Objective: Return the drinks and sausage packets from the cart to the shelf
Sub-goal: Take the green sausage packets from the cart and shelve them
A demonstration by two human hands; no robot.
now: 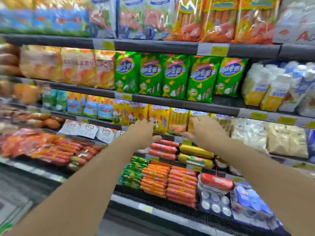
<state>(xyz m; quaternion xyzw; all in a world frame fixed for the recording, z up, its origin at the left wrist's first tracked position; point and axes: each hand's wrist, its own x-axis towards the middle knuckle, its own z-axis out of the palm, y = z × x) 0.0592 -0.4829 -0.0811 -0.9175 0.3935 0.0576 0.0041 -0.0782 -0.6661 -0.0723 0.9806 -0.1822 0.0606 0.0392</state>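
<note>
Both hands reached to the shelf [170, 136] in the middle of the frame. The left hand [144, 133] and the right hand [205, 132] had loose, open grips, holding nothing, against the yellow sausage packets [158, 117]. This placing seemed finished. The cart and drinks were not in view, so the remaining work could not be judged.

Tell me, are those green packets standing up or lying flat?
Standing up. The green packets sit side by side on the shelf, fronts facing out, some leaning slightly.
</note>
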